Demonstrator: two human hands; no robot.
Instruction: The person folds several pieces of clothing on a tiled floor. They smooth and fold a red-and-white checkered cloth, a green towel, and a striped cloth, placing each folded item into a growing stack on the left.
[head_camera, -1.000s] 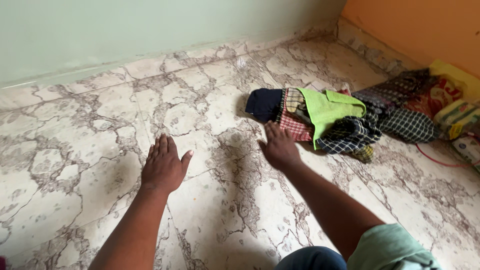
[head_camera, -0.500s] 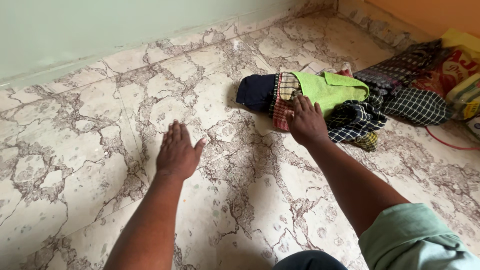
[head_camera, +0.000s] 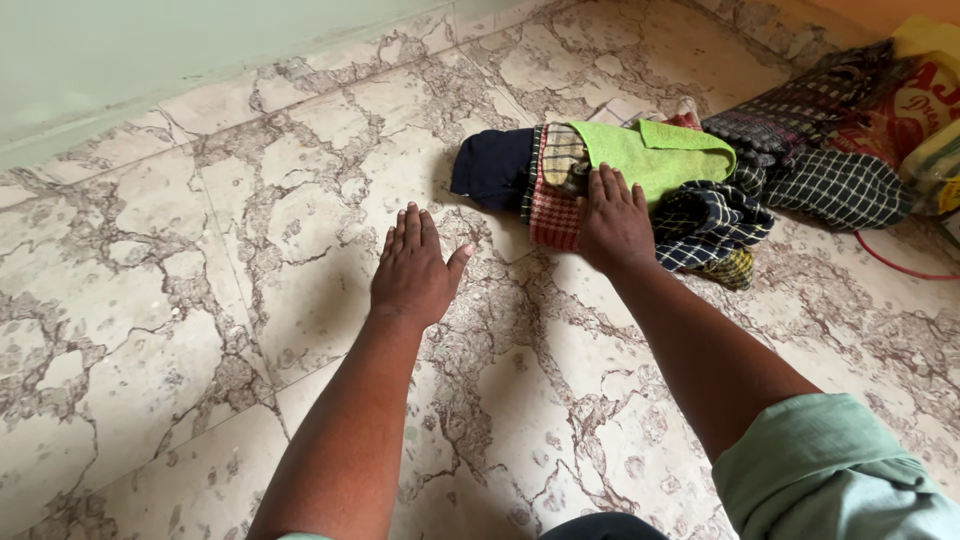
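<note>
The right hand (head_camera: 613, 222) lies palm down, just right of the frame's centre, on a pile of folded cloths on the marbled tile floor (head_camera: 200, 300). Its fingers are spread and flat, pressing rather than pinching; the fingertips rest on the red-and-cream checked cloth (head_camera: 556, 200) and on the edge of the bright green cloth (head_camera: 660, 158). A dark navy cloth (head_camera: 492, 168) lies at the pile's left end, and a navy-and-yellow plaid cloth (head_camera: 712, 228) bunches just right of the hand, touching the green one. The left hand (head_camera: 413, 268) sits at mid-frame, flat above or on the bare floor, fingers together, thumb out, holding nothing, well apart from the pile. At the upper right lie dark checked fabrics (head_camera: 820, 175) and a yellow-and-red plastic bag (head_camera: 925, 80).
</note>
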